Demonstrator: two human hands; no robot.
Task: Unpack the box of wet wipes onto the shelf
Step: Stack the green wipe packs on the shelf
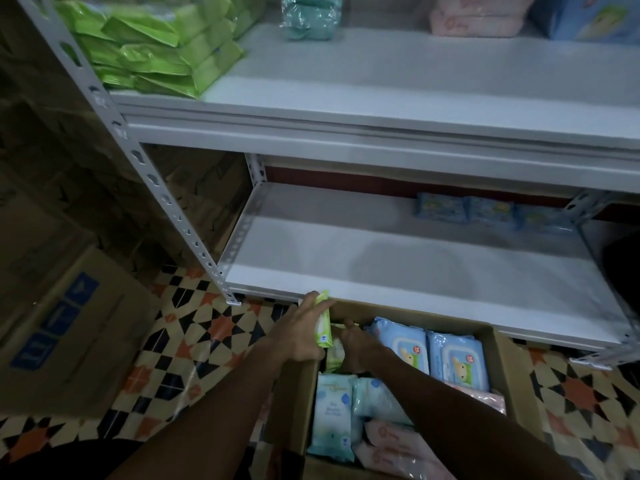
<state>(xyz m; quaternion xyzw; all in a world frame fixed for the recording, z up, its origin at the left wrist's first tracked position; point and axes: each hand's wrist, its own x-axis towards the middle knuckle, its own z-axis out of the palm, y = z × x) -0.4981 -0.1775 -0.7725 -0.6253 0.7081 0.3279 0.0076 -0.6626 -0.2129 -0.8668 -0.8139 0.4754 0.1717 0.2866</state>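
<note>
Wet wipes in soft plastic packs fill an open brown cardboard box point(498, 358) that stands on a patterned tile floor point(207, 327), its far rim just beside the front edge of the white metal lower shelf point(381, 258).

Head view: the left hand point(301, 336) holds a slim green pack of wipes point(322, 327) upright over the box's far left corner, fingers wrapped around it. The right hand point(353, 344) reaches down into the same corner beside it. Its fingertips are buried among the packs, so whether they grip anything cannot be told.

Blue packs with a cartoon print point(401, 344) stand along the box's far side. Pale mint packs point(332, 410) and pink packs point(391, 441) lie nearer the person.

The lower shelf carries only a row of small blue packs point(467, 209) along its back edge, towards the right. The white upper shelf point(346, 74) holds a stack of matching green packs point(156, 53) at its left end.

The step in hand looks like lifting green packs out of the box. Much of the box is still full. The next move probably calls for raising the held pack clear of the rim and carrying it up to the green stack on the upper shelf.
</note>
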